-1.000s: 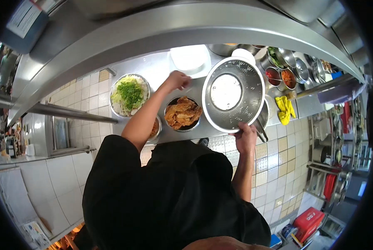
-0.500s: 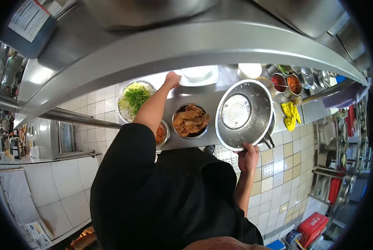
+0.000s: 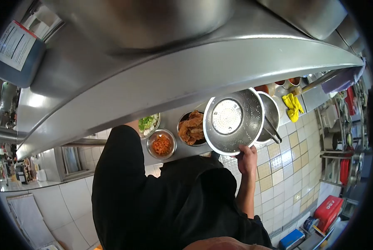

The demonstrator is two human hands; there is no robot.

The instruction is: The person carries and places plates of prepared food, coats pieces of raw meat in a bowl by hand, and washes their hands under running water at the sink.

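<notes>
My right hand [image 3: 248, 158] is closed on the near rim of a steel colander [image 3: 249, 127], which tilts so that its perforated inside faces me. Behind the colander, to the right, is a steel bowl [image 3: 272, 109] with a dark-tipped handle [image 3: 275, 134] across it. My left hand is hidden beneath the overhead shelf; only a sliver of its forearm [image 3: 133, 126] shows. Near that arm are a bowl of chopped greens [image 3: 149, 123] and a bowl of shredded orange food [image 3: 162, 144]. Brown fried pieces [image 3: 190, 129] fill a container left of the colander.
A steel shelf [image 3: 186, 79] crosses above the counter and blocks its far side. A yellow cloth [image 3: 292, 107] lies on the counter at the right, near small containers [image 3: 294, 81]. A large labelled jug [image 3: 17, 56] stands at the upper left.
The view has shifted forward, so the shelf hides more of the counter. My left hand has passed out of sight. The colander, still in my right hand, has moved left toward the fried pieces.
</notes>
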